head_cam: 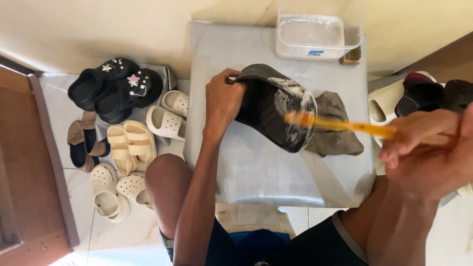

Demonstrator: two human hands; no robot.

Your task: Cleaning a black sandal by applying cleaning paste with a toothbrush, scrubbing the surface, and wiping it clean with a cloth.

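My left hand [224, 101] grips the heel end of a dark slipper [270, 106], holding it tilted above a grey mat [246, 167]. White soap foam covers the slipper's toe end. My right hand [428, 148] holds the handle of an orange toothbrush [345, 125], blurred with motion. Its bristle end rests against the foamy toe of the slipper. A crumpled grey-brown cloth [337, 130] lies on the mat under and behind the slipper.
A clear plastic tub [315, 37] of soapy water and a small scrub brush [352, 56] stand at the mat's far edge. Black clogs [116, 88], cream sandals [130, 145] and white clogs [167, 116] lie on the floor left. More slippers [419, 96] lie right.
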